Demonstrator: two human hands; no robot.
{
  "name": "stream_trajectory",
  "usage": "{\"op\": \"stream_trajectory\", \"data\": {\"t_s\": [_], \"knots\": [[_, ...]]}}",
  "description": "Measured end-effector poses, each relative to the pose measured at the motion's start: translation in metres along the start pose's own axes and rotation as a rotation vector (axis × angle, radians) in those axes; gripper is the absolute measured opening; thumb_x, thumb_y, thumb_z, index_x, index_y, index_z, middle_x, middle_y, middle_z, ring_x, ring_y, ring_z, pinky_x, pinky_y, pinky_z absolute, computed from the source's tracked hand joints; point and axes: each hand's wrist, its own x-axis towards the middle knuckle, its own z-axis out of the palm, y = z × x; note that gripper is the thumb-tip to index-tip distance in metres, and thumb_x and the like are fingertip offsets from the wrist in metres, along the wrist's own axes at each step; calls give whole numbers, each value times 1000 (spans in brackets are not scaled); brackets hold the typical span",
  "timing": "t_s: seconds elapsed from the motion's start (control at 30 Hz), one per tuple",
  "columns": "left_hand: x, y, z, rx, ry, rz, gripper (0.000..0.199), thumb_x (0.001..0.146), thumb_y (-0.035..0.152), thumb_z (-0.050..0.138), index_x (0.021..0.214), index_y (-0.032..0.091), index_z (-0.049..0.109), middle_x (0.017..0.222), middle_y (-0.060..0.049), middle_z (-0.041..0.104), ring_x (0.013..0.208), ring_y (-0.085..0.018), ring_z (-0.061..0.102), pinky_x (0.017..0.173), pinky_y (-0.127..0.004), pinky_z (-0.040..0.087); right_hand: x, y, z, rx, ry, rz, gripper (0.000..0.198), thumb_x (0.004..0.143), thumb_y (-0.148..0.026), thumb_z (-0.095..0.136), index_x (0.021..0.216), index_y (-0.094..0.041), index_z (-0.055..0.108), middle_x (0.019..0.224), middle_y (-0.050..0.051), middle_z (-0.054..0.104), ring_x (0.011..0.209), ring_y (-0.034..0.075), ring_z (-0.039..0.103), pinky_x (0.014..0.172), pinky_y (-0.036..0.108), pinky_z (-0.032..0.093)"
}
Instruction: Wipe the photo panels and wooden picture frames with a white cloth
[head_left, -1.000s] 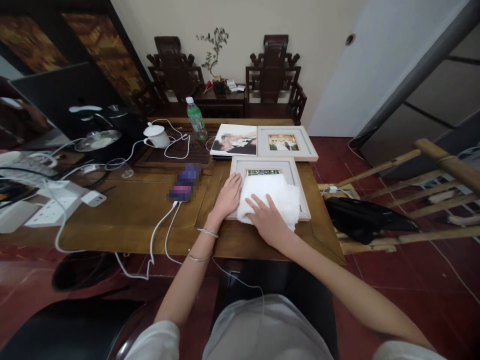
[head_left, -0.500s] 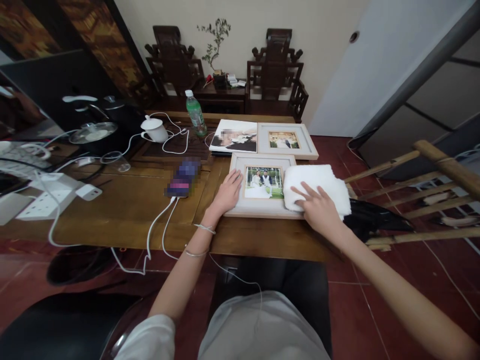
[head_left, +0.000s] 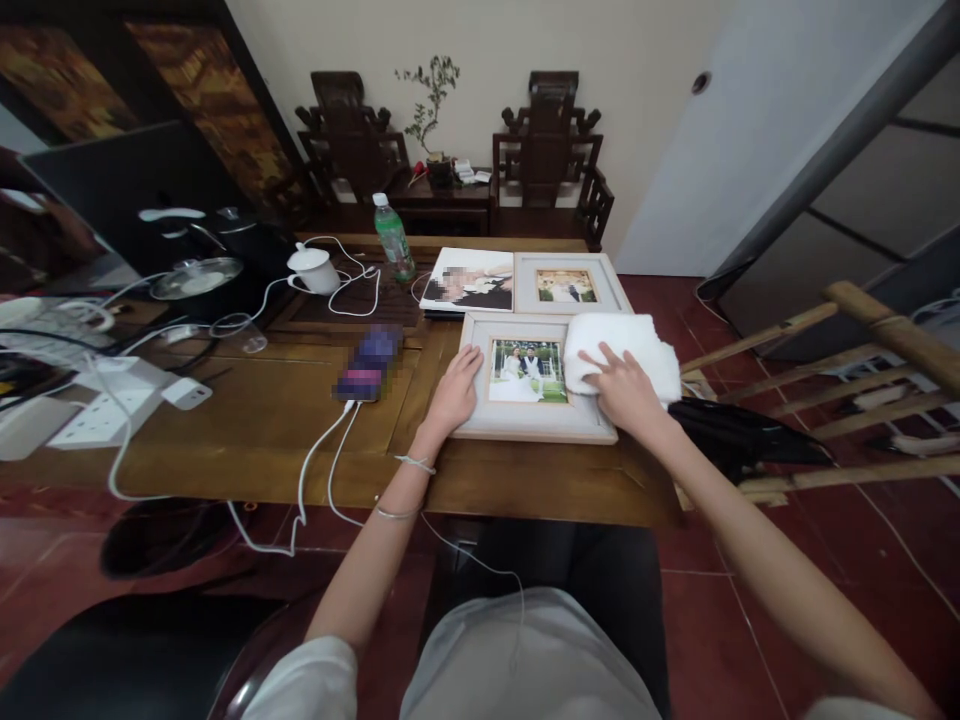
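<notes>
A light picture frame [head_left: 536,425] lies flat near the table's front edge, holding a photo of a couple [head_left: 527,372] on grass. My left hand [head_left: 455,388] rests on its left border, fingers stretched out and lying flat. Over the right border, a thick folded white towel [head_left: 652,350] is under my right hand [head_left: 624,388], which presses on it and grips it with fingers somewhat spread. The towel covers the frame's upper right corner and hangs past its right side.
Behind lie a second frame [head_left: 615,285] and a white-bordered photo [head_left: 469,290]. To the left are a phone [head_left: 367,365] on cables, a green bottle [head_left: 394,240], a lidded cup [head_left: 313,270] and a power strip [head_left: 112,405]. A wooden rack [head_left: 862,400] stands right.
My right hand and the towel have shifted slightly left and up along the frame's right side, uncovering its lower right corner. My left hand stays on the left border.
</notes>
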Motion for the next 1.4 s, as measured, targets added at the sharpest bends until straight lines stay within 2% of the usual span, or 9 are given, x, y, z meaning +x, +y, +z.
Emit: {"op": "stream_trajectory", "data": {"t_s": [0.17, 0.27, 0.53, 0.73, 0.83, 0.93, 1.07, 1.2, 1.4], "knots": [[0, 2, 0, 0, 0, -4, 59, 77, -1, 36, 133, 12, 49, 140, -14, 48, 138, -25, 32, 115, -49, 28, -67, -27, -19, -5, -27, -84, 47, 67, 3, 47, 100, -17, 73, 142, 4, 49, 135, 35, 34, 106, 52, 34], [0, 2, -2, 14, -8, 7, 58, 78, -2, 36, 133, 11, 49, 140, -14, 48, 139, -25, 32, 115, -49, 29, -75, -30, -27, 20, -49, -105, 52, 64, 4, 46, 103, -18, 72, 138, 5, 53, 132, 33, 39, 103, 48, 38], [2, -4, -5, 46, -65, 66, 60, 76, -1, 36, 133, 11, 49, 140, -14, 48, 139, -26, 30, 114, -50, 30, 7, 0, -13, 12, -1, 2, 49, 71, 1, 44, 105, -20, 72, 131, 9, 59, 118, 30, 52, 90, 42, 42], [3, -4, -3, 33, -54, 56, 61, 76, 0, 38, 134, 15, 49, 139, -10, 50, 139, -26, 31, 114, -52, 30, 65, 19, -2, -19, 47, 51, 50, 75, 1, 41, 115, -17, 67, 133, 11, 57, 129, 31, 42, 100, 51, 33], [3, -4, -2, 4, -52, 35, 62, 76, 0, 38, 134, 15, 49, 140, -11, 49, 139, -25, 30, 114, -52, 29, 89, -4, -6, 3, 149, 28, 52, 76, 0, 41, 119, -18, 64, 145, 6, 44, 137, 32, 29, 107, 58, 23], [3, -4, -2, -20, -55, 23, 61, 75, -1, 38, 134, 11, 50, 142, -14, 47, 140, -26, 28, 115, -52, 27, 115, -46, -6, 20, 224, -115, 45, 84, -2, 38, 115, -18, 66, 152, 3, 33, 142, 32, 19, 111, 59, 13], [3, -5, -3, -12, -66, 41, 61, 74, -1, 37, 133, 10, 50, 142, -14, 47, 141, -27, 26, 115, -53, 26, 146, -91, 5, 54, 170, -161, 35, 94, -16, 39, 115, -19, 66, 153, 3, 31, 142, 32, 16, 112, 59, 11], [2, -6, -4, -6, -77, 63, 62, 75, -3, 35, 133, 11, 49, 143, -14, 45, 142, -26, 24, 115, -52, 27, 152, -91, 19, 64, 115, -85, 32, 92, -15, 42, 110, -18, 69, 151, 4, 35, 141, 33, 19, 110, 62, 14], [-1, -6, -2, -13, -46, 55, 60, 75, -2, 36, 133, 11, 50, 142, -13, 46, 141, -26, 25, 115, -51, 27, 115, -26, 20, -43, 90, 21, 36, 87, -7, 42, 102, -22, 71, 144, 1, 47, 138, 32, 27, 108, 61, 18]]}}
